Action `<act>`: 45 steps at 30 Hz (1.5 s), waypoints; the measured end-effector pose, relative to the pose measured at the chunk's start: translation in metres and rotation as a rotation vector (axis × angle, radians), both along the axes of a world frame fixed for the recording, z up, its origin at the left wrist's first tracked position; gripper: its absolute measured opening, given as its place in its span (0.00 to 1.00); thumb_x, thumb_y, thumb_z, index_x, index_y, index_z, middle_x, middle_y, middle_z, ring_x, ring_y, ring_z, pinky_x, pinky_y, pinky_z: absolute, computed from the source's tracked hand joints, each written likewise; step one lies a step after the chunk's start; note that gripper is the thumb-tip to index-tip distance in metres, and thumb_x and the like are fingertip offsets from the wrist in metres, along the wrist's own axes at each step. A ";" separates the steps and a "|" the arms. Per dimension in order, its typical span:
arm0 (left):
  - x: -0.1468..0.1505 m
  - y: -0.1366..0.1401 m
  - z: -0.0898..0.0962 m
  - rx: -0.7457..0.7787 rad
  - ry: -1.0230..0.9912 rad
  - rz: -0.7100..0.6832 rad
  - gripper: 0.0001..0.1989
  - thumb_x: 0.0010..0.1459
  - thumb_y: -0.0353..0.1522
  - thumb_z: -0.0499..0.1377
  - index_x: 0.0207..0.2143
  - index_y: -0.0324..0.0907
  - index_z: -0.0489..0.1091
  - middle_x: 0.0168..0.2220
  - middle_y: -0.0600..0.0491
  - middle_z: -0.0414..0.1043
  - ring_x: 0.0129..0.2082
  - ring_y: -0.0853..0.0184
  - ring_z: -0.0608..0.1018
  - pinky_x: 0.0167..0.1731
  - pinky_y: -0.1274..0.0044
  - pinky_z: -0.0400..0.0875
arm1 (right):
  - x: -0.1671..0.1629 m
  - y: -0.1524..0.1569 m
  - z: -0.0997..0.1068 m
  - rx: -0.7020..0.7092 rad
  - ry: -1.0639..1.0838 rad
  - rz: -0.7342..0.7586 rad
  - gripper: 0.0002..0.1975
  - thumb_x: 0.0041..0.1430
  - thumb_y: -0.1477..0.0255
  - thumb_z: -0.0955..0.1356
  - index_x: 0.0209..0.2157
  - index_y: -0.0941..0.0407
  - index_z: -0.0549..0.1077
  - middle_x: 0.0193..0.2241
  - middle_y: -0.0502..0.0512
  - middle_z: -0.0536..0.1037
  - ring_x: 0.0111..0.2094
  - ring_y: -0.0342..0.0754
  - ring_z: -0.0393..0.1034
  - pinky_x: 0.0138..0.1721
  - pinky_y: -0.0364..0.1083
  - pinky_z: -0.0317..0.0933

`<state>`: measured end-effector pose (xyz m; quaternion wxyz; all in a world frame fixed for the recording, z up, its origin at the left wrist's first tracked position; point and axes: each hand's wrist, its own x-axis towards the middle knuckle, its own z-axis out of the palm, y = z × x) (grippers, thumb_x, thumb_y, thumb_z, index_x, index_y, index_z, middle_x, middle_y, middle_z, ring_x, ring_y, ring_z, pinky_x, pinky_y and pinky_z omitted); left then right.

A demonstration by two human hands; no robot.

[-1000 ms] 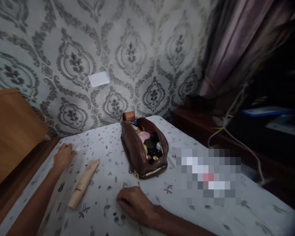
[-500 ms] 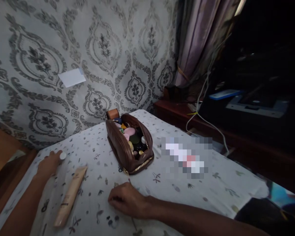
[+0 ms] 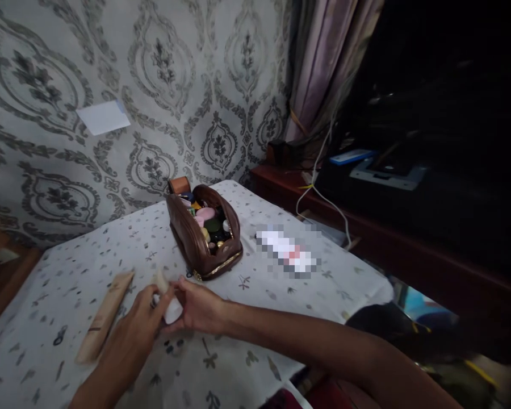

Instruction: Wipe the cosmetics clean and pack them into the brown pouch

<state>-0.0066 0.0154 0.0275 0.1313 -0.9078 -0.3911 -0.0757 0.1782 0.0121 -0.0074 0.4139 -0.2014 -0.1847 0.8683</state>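
A small pale tube with a white cap [image 3: 172,311] is between my two hands, slightly blurred, above the near part of the cloth. The fingers of my left hand [image 3: 138,318] are closed on it from the left. My right hand [image 3: 202,307] meets it from the right, thumb above and fingers below, gripping around the cap end. Left of my left hand, a beige squeeze tube [image 3: 104,318] lies flat on the patterned white cloth [image 3: 123,238]. Beyond my hands stands an unzipped brown makeup bag [image 3: 187,236], filled with small cosmetics, a pink round item [image 3: 205,213] among them.
A pixelated item [image 3: 285,250] lies on the cloth right of the bag. A dark red wooden desk [image 3: 276,184] adjoins the table's right side, and a white cable [image 3: 334,207] hangs over its edge. Patterned wallpaper [image 3: 157,62] covers the wall behind.
My left hand has carried the white-capped tube rightward from the table's left side. My right hand, formerly resting curled on the cloth, now grips it too. The view has shifted right.
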 end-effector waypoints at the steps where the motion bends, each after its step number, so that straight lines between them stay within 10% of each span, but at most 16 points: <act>1: 0.001 -0.004 -0.001 -0.020 -0.037 -0.033 0.35 0.55 0.19 0.47 0.62 0.53 0.59 0.47 0.48 0.69 0.42 0.62 0.77 0.27 0.79 0.71 | 0.001 -0.001 -0.001 -0.028 0.011 0.017 0.20 0.71 0.60 0.54 0.49 0.56 0.69 0.43 0.54 0.75 0.37 0.47 0.75 0.45 0.54 0.68; 8: 0.025 -0.025 0.003 0.063 -0.463 -0.116 0.21 0.67 0.30 0.48 0.62 0.44 0.57 0.52 0.45 0.71 0.53 0.60 0.74 0.50 0.70 0.73 | 0.002 -0.001 -0.015 -0.071 0.131 -0.132 0.09 0.64 0.71 0.65 0.45 0.59 0.72 0.36 0.53 0.79 0.32 0.43 0.73 0.39 0.45 0.68; 15: 0.056 -0.018 -0.026 0.204 -0.306 -0.238 0.17 0.67 0.26 0.49 0.57 0.36 0.63 0.53 0.40 0.74 0.57 0.55 0.72 0.62 0.55 0.52 | -0.007 -0.003 -0.019 -0.111 0.116 -0.122 0.04 0.61 0.72 0.67 0.36 0.58 0.73 0.34 0.52 0.79 0.31 0.41 0.71 0.34 0.40 0.65; 24: 0.023 0.013 -0.016 -0.097 -0.558 -0.007 0.17 0.67 0.38 0.46 0.45 0.41 0.71 0.48 0.44 0.76 0.52 0.54 0.74 0.54 0.60 0.63 | -0.001 -0.016 -0.021 0.126 0.054 -0.003 0.31 0.42 0.62 0.79 0.46 0.56 0.70 0.40 0.53 0.76 0.36 0.46 0.74 0.37 0.48 0.70; 33: 0.005 0.030 -0.015 -0.353 -0.984 0.385 0.18 0.60 0.45 0.52 0.31 0.42 0.71 0.30 0.53 0.72 0.33 0.61 0.73 0.33 0.74 0.68 | -0.003 -0.018 -0.016 0.256 -0.096 0.077 0.33 0.44 0.55 0.77 0.48 0.57 0.71 0.44 0.58 0.76 0.34 0.46 0.76 0.31 0.42 0.66; 40: -0.001 0.032 -0.025 -0.490 -1.252 0.485 0.19 0.61 0.48 0.51 0.38 0.43 0.69 0.24 0.57 0.67 0.22 0.67 0.70 0.22 0.78 0.64 | 0.003 -0.015 -0.022 0.777 -0.766 -0.179 0.25 0.58 0.63 0.69 0.56 0.55 0.67 0.49 0.59 0.75 0.47 0.52 0.72 0.46 0.50 0.67; 45: -0.012 0.031 -0.030 -0.260 -1.227 0.468 0.15 0.65 0.44 0.50 0.45 0.45 0.64 0.40 0.51 0.71 0.41 0.63 0.74 0.41 0.73 0.69 | 0.004 -0.014 -0.030 1.253 -1.180 -0.380 0.19 0.59 0.74 0.67 0.53 0.55 0.68 0.50 0.61 0.73 0.52 0.54 0.68 0.54 0.55 0.63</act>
